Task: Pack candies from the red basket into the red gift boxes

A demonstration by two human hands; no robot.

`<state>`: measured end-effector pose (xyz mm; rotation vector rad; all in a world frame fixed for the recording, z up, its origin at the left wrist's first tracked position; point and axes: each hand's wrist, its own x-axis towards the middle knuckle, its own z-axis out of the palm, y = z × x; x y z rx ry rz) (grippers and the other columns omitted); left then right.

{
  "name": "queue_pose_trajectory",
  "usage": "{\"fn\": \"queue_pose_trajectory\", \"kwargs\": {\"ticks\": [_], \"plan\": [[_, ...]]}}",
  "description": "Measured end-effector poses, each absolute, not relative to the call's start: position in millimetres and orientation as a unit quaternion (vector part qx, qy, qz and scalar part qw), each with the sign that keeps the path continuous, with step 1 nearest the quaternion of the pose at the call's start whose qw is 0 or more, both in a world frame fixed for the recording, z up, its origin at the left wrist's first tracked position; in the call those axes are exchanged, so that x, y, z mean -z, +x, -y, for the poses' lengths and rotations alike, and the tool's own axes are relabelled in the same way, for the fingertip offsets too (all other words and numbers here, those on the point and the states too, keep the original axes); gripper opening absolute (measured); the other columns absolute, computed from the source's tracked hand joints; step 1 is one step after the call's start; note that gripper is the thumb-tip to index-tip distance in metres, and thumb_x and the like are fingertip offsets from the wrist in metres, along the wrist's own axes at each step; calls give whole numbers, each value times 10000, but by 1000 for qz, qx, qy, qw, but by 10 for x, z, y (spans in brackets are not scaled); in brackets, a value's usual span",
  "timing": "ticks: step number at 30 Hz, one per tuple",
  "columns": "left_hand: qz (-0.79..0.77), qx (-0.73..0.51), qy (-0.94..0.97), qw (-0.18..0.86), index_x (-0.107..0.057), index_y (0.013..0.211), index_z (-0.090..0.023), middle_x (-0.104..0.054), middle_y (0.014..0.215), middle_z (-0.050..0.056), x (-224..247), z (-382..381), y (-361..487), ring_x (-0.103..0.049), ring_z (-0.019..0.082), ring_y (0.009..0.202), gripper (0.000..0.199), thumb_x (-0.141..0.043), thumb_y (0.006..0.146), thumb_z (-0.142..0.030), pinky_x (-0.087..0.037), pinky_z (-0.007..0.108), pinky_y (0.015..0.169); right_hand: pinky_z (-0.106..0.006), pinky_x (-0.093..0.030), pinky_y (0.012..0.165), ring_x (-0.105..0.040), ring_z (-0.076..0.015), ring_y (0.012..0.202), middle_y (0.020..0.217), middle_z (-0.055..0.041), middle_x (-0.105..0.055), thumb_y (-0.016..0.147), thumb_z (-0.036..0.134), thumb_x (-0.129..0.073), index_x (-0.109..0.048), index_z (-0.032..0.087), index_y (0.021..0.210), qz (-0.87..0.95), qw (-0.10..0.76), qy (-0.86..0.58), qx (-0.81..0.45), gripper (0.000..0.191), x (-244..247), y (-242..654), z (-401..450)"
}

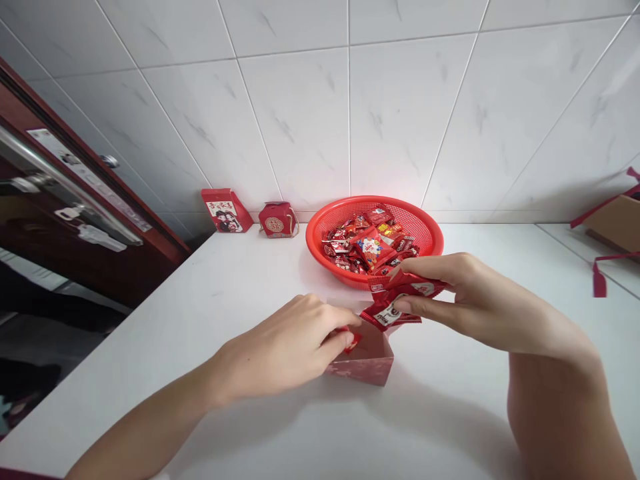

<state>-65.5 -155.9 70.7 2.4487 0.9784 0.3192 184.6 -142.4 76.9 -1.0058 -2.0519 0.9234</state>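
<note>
On the white tabletop stands a small pinkish-red paper box (365, 369), its top open. My left hand (295, 347) reaches over the box's left side, thumb and forefinger closed on a small red wrapped candy (354, 341) at the opening. Just above the box's far right edge, my right hand (470, 300) pinches several red candy packets (397, 300) between thumb and fingers. Behind the box sits a red plastic basket (314, 250) with many red wrapped candies (373, 247) inside.
Against the tiled wall (295, 120) stand a red box with a printed couple (227, 212) and a small red box with a cord handle (278, 220). An open box with a red tassel (617, 220) lies at the right. A dark red door (90, 180) is at the left.
</note>
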Motion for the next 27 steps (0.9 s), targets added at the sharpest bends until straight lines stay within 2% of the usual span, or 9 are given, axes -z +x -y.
{"fn": "queue_pose_trajectory", "kwargs": {"ticks": [3, 5, 7, 10, 14, 17, 19, 21, 27], "plan": [[-358, -67, 907, 211, -613, 613, -227, -468, 505, -55, -704, 1538, -643, -392, 128, 439, 313, -548, 873, -65, -285, 288, 493, -289, -367, 486, -479, -142, 569, 660, 4, -613, 962, 308, -613, -641, 231, 762, 830, 266, -382, -307, 216, -774, 1825, 1446], [-355, -73, 912, 192, -705, 714, -236, -563, 597, -34, -674, 1548, -654, -517, 143, 548, 270, -571, 874, -65, -352, 268, 545, -288, -354, 485, -461, -138, 571, 663, 6, -605, 975, 316, -595, -626, 225, 776, 836, 263, -384, -290, 221, -774, 1825, 1450], [-364, -117, 911, 151, -776, 893, -261, -651, 781, 4, -636, 1574, -689, -622, 178, 763, 257, -582, 903, -93, -448, 265, 666, -285, -348, 492, -458, -135, 582, 680, 7, -608, 987, 311, -576, -636, 214, 812, 839, 253, -393, -278, 208, -776, 1829, 1449], [-407, -158, 893, 111, -784, 1024, -273, -632, 985, 50, -575, 1625, -764, -630, 220, 971, 228, -605, 934, -165, -526, 303, 772, -275, -350, 507, -465, -127, 599, 705, 9, -611, 991, 277, -563, -638, 194, 845, 839, 240, -404, -275, 184, -786, 1819, 1455], [-450, -166, 863, 156, -764, 1008, -245, -560, 1192, 83, -479, 1660, -816, -651, 217, 1009, 144, -639, 941, -265, -591, 312, 759, -262, -346, 502, -422, -117, 590, 667, 27, -553, 982, 305, -617, -607, 191, 788, 812, 293, -399, -307, 225, -811, 1746, 1514], [-448, -203, 854, 170, -742, 1100, -260, -510, 1334, 85, -403, 1654, -799, -638, 242, 1154, 194, -668, 922, -242, -603, 356, 913, -257, -370, 523, -422, -120, 605, 669, 26, -543, 978, 329, -645, -613, 190, 783, 792, 344, -376, -335, 241, -820, 1650, 1589], [-430, -227, 853, 187, -709, 1195, -291, -502, 1375, 65, -358, 1653, -784, -617, 244, 1227, 343, -695, 878, -163, -583, 355, 991, -254, -398, 549, -468, -125, 627, 709, 14, -587, 980, 301, -638, -628, 187, 814, 797, 335, -359, -353, 202, -811, 1586, 1627], [-417, -235, 853, 209, -692, 1214, -292, -521, 1363, 53, -320, 1662, -778, -629, 231, 1219, 425, -684, 843, -87, -584, 326, 989, -250, -405, 554, -504, -126, 631, 727, 4, -619, 981, 256, -619, -627, 186, 825, 810, 307, -355, -351, 171, -787, 1542, 1641], [-403, -254, 844, 245, -641, 1251, -246, -593, 1230, 65, -238, 1753, -774, -662, 175, 1082, 348, -492, 975, -95, -590, 260, 907, -244, -384, 536, -495, -120, 585, 694, 6, -616, 998, 186, -547, -553, 199, 775, 850, 230, -374, -291, 224, -704, 1558, 1639]]}}
